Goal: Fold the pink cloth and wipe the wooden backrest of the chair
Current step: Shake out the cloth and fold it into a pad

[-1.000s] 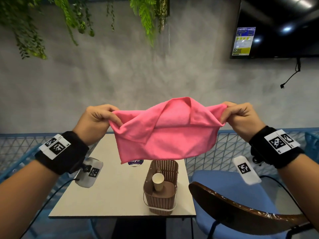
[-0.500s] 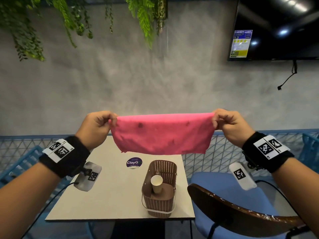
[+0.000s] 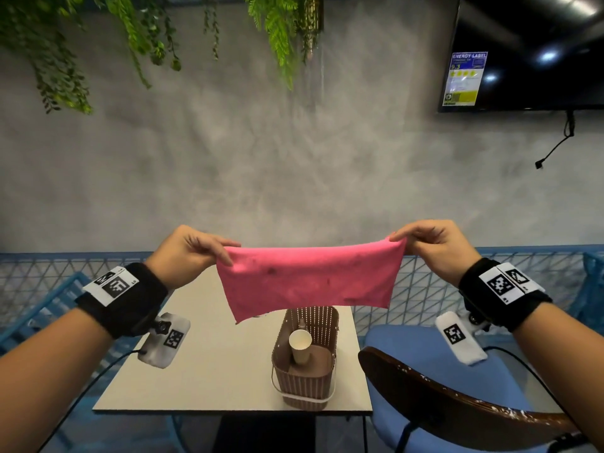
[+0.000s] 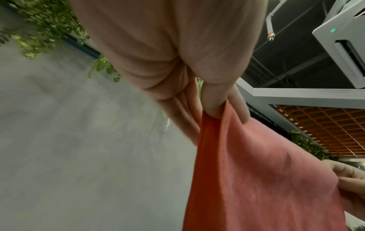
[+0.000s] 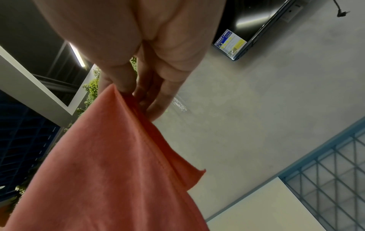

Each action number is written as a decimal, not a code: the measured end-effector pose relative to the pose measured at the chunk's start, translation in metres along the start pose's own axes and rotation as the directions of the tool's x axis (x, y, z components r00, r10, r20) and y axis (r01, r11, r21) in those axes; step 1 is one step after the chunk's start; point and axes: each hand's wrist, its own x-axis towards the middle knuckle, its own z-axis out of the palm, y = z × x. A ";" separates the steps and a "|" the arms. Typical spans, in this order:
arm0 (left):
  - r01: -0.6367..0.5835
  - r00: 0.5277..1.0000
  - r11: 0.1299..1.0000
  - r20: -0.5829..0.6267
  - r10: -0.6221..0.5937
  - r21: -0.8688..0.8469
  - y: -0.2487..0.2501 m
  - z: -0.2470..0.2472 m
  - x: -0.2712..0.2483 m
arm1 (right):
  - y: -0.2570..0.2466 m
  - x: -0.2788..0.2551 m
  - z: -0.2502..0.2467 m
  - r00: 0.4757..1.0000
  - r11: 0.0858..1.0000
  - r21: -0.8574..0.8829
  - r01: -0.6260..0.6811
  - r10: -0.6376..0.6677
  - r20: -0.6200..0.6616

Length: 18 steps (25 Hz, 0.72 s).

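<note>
Grey wall fills the back of the room, with green leaves hanging down at the top. Up in the air in front of it, the fingers of the left hand pinch one top corner of the pink cloth. The fingers of the right hand pinch the other top corner. The cloth is folded over and pulled flat between the two hands, and it has a few dark spots on it. It hangs above the white counter. A brown basket stands on the counter near its front edge, with a paper cup inside. Just to the right of the counter is a blue chair. Its dark wooden backrest curves low in front, well below the cloth. A black screen hangs on the wall at the top right.
</note>
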 end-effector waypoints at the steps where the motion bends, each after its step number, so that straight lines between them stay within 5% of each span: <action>1: 0.025 0.999 1.000 0.020 -0.025 0.007 -0.002 0.003 -0.001 | 0.002 -0.002 0.003 0.999 0.999 0.024 -0.037 0.036 0.008; 8: 0.235 0.970 0.966 0.093 -0.226 -0.104 -0.019 0.021 -0.009 | 0.012 -0.009 0.019 0.977 0.970 0.121 -0.212 0.214 -0.004; 13: 0.275 0.959 0.929 0.001 -0.284 -0.246 -0.026 0.028 -0.017 | 0.018 -0.012 0.024 0.952 0.949 0.094 -0.302 0.306 -0.027; 18: 0.233 0.963 0.966 -0.112 -0.245 -0.110 -0.029 0.050 -0.018 | 0.015 -0.016 0.043 0.958 0.957 -0.062 -0.282 0.277 -0.078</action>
